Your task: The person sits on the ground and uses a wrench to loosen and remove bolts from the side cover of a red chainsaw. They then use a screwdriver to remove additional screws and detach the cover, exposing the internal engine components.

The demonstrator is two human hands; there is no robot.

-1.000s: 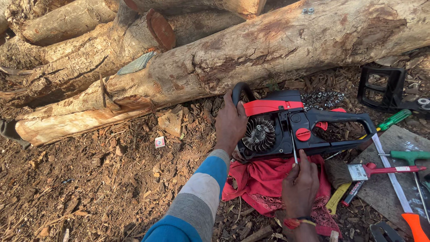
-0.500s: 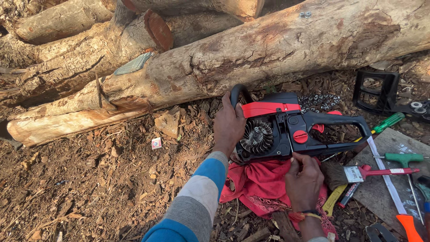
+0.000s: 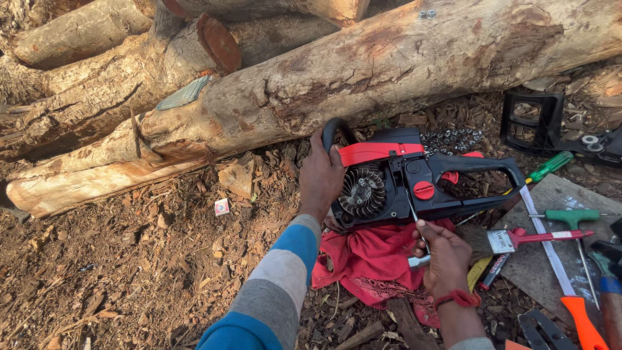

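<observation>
Chainsaw body (image 3: 414,185), red and black, lies on its side on a red cloth (image 3: 366,262) spread over ground covered in bark chips, just in front of a large log (image 3: 389,65). The side cover is off, so the finned flywheel (image 3: 363,191) is exposed.

The left hand (image 3: 321,178) is closed around the black front handle loop (image 3: 330,133) and steadies the unit. The right hand (image 3: 444,249) pinches a thin metal tool (image 3: 418,223), its fingers (image 3: 424,227) closed on the shaft, with the tip placed against the housing below the round red cap (image 3: 424,190). What the tip engages cannot be told.

Handling judgement: the powerhead appears heavy and rigid, with its mass concentrated around the engine. The plastic housing looks smooth and may be slippery if oily. The flywheel fins are thin and likely to chip, so they are not a gripping point. The front handle loop and the rear handle (image 3: 483,172) are the sound places to take hold. The cloth beneath is soft and could let the body rock under side pressure.

Nearby lie a loose saw chain (image 3: 453,138), a green-handled screwdriver (image 3: 551,165), a green T-handle wrench (image 3: 573,216), a red-handled brush (image 3: 518,238) and a black cover part (image 3: 534,123).
</observation>
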